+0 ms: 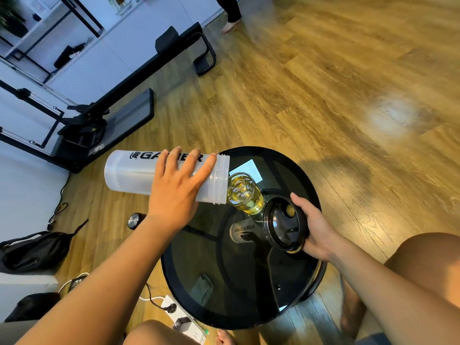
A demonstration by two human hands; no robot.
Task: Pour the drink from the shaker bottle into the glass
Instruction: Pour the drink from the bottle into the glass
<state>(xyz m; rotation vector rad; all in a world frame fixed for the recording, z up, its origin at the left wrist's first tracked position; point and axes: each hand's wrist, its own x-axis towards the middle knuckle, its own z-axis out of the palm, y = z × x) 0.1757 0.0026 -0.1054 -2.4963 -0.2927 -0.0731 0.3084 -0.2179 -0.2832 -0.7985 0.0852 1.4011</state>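
The left hand (174, 192) grips the shaker bottle (139, 174) tipped on its side, mouth at the rim of the glass (245, 195) on the tabletop (249, 290), while the right hand (316, 230) clasps the black lid (283, 225) just beside the glass

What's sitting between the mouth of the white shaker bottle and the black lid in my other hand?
In the head view, the clear glass of yellow drink stands between the white shaker bottle and the black lid.

Two bare forearms, no sleeves, watch or rings, extend to the left hand (174, 192) and right hand (316, 227); bare knees and toes show below.
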